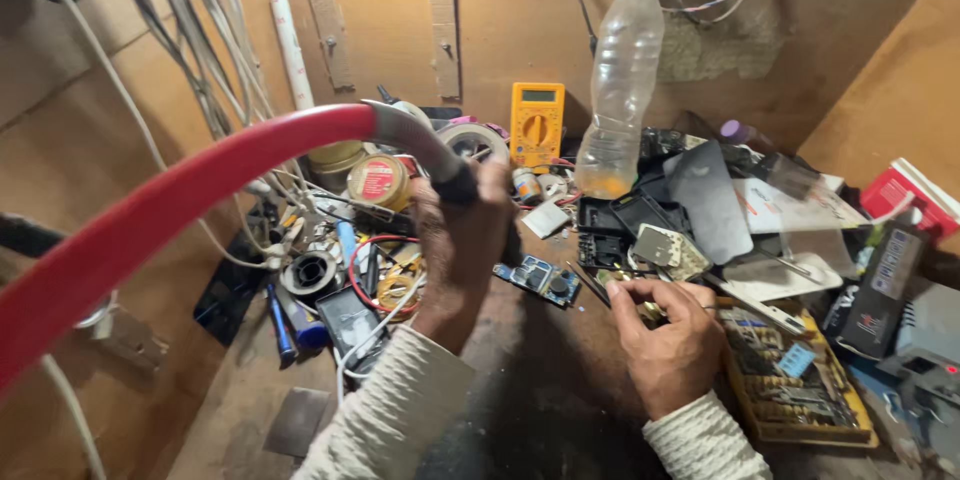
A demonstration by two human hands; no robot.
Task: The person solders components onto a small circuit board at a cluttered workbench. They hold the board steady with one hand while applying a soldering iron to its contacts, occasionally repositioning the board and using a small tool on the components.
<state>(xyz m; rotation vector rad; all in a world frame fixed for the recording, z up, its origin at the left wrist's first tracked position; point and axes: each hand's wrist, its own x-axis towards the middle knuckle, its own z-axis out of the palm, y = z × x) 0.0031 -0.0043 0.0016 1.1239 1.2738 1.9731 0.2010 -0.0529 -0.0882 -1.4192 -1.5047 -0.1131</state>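
Red hose (150, 215) arcs from the near left up to a grey nozzle, and the left hand (462, 240) is closed around the black grip at the nozzle's end, just left of the yellow multimeter (537, 125) and lower. The right hand (668, 340) sits well below and right of the multimeter, fingers curled, thumb and forefinger pinching a small brass-coloured part (652, 312) just over the wooden bench (540, 380). A blue circuit board (538, 280) lies on the bench straight below the multimeter, between the 2 hands. A clear plastic bottle (622, 80) with a green cap stands just right of the multimeter. A round tin (378, 181) rests left of the multimeter, beside a bundle of white cables (215, 60) that hangs down the wooden wall. Far right of the multimeter, and lower, a yellow tray of bits (800, 380) lies next to the right hand.
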